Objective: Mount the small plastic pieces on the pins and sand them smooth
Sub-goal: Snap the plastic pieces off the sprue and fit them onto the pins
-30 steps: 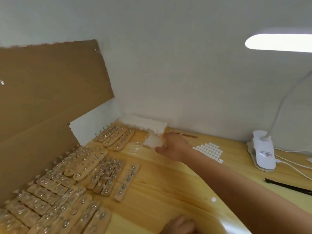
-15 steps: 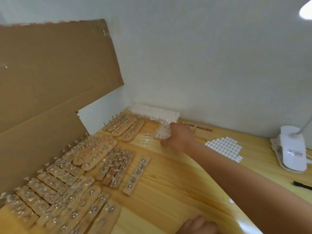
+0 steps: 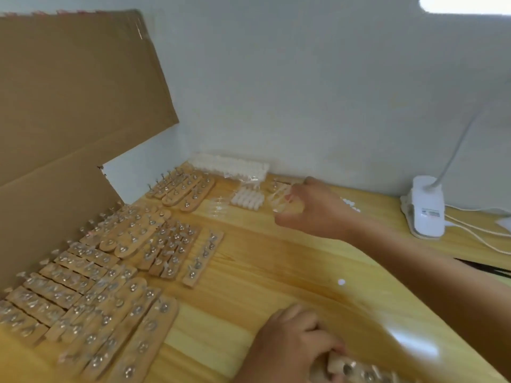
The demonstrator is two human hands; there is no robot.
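Nearest to me, my left hand has its fingers curled round a wooden pin strip at the bottom edge of the view. The light wooden surface spreads out in front of it. To the left lie many rows of pin strips, side by side with their pins standing up, beside a leaning cardboard sheet. Farther away my right hand is stretched out over the surface. Its fingers are bent at some clear plastic pieces, but the picture is blurred there and I cannot tell if they hold them. Just left of this hand, a bunch of small white plastic pieces lies on the surface. Behind it a longer white row lies against the wall. A white clip lamp stands at the far right.
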